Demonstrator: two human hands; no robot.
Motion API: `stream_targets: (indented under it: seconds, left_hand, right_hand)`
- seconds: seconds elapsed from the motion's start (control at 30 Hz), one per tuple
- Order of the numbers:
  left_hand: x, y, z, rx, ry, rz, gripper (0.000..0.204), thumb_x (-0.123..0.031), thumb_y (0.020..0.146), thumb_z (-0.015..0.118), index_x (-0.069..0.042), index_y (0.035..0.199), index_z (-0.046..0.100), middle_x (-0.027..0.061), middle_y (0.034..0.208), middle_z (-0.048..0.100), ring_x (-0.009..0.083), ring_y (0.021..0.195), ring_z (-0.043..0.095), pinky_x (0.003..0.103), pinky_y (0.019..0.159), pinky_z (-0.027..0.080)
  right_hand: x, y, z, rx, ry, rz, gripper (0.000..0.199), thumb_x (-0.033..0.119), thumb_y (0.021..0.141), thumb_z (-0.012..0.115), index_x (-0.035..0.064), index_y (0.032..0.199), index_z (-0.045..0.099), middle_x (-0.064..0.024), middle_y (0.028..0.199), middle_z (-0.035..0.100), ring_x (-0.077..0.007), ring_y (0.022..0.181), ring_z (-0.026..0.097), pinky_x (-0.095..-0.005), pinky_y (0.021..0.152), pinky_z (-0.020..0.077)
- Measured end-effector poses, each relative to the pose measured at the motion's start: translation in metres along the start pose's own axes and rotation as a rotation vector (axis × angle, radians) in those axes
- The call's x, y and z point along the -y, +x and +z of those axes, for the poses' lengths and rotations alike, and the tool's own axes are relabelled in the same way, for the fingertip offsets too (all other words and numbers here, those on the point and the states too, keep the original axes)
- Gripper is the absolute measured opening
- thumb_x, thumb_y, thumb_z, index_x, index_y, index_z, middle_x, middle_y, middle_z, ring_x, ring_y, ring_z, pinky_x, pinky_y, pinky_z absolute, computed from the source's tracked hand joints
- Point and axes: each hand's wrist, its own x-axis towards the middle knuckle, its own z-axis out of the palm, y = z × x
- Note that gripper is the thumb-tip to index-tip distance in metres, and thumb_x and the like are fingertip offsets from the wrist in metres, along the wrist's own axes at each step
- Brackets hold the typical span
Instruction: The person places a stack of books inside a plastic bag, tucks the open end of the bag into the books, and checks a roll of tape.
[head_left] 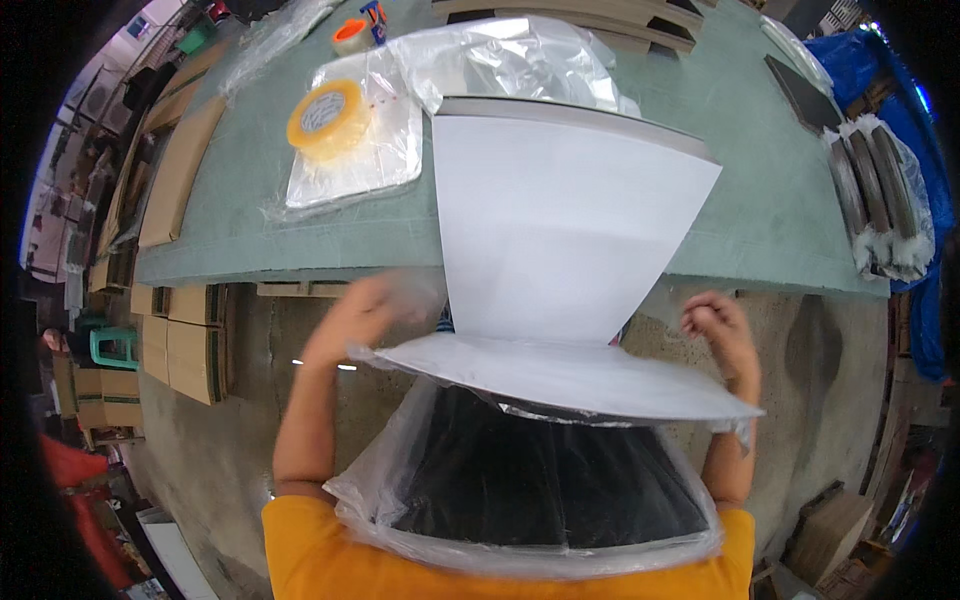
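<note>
A large white panel (560, 220) stands in front of me, its far end over the table and its near end flaring toward my chest. Below that end, clear plastic film (365, 490) wraps a dark panel surface (550, 475) against my body. To the left of the white panel is my left hand (385, 305), smeared by motion, so its fingers cannot be read. My right hand (718, 318), off the panel's right side, has curled fingers; whatever may be in them is hidden.
On the green table (760, 225) lie a yellow tape roll (328, 118), an orange-cored roll (350, 37) and clear plastic bags (500, 65). Wrapped dark pieces (880, 195) sit at its right edge. Cardboard boxes (185, 345) and a green stool (114, 347) stand left.
</note>
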Motion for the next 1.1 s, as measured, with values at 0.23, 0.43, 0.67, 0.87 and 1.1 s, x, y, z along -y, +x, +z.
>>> stream_targets:
  seconds: [0.23,0.43,0.67,0.87,1.1]
  left_hand:
    - [-0.006,-0.012,0.076,0.905,-0.179,0.295,0.033,-0.026,0.085,0.048,-0.007,0.111,0.053,0.0140,0.122,0.044,0.0277,0.116,0.037,0.038,0.098,0.024]
    - [0.110,0.033,0.097,0.410,-0.067,-0.177,0.032,-0.024,0.081,0.053,-0.008,0.108,0.054,0.0113,0.111,0.053,0.0229,0.106,0.047,0.031,0.090,0.035]
    - [-0.132,0.103,-0.023,-0.090,0.113,0.474,0.021,-0.019,0.077,0.059,-0.003,0.089,0.059,0.0035,0.081,0.060,0.0118,0.071,0.056,0.026,0.069,0.044]
    - [-0.147,0.254,-0.068,-0.191,0.930,0.714,0.028,-0.025,0.070,0.066,-0.004,0.086,0.055,0.0074,0.084,0.056,0.0208,0.082,0.054,0.032,0.070,0.043]
    - [-0.124,0.296,-0.049,-0.287,1.431,0.938,0.034,-0.015,0.064,0.065,-0.009,0.092,0.047,0.0099,0.090,0.050,0.0267,0.091,0.050,0.037,0.073,0.041]
  right_hand:
    - [0.011,-0.027,0.089,1.080,-0.345,-0.169,0.051,0.038,0.087,0.041,0.0043,0.125,0.036,-0.0170,0.130,0.032,-0.0267,0.124,0.025,-0.0429,0.101,0.0162]
    - [-0.129,-0.001,0.071,0.367,-0.193,0.161,0.040,0.033,0.084,0.047,0.0015,0.108,0.052,-0.0139,0.111,0.053,-0.0274,0.106,0.048,-0.0355,0.090,0.0357]
    - [0.126,-0.064,0.031,-0.094,-0.297,-0.865,0.016,0.017,0.076,0.053,0.0025,0.080,0.057,-0.0066,0.071,0.060,-0.0197,0.068,0.056,-0.0291,0.066,0.0450]
    - [0.208,-0.074,0.071,1.244,0.104,-1.441,0.014,0.015,0.078,0.047,0.0047,0.076,0.056,-0.0060,0.070,0.058,-0.0186,0.066,0.055,-0.0280,0.063,0.0446]
    - [0.200,-0.084,0.045,1.373,0.372,-1.401,0.018,0.013,0.081,0.040,0.0072,0.071,0.054,-0.0053,0.068,0.056,-0.0173,0.064,0.054,-0.0267,0.059,0.0441]
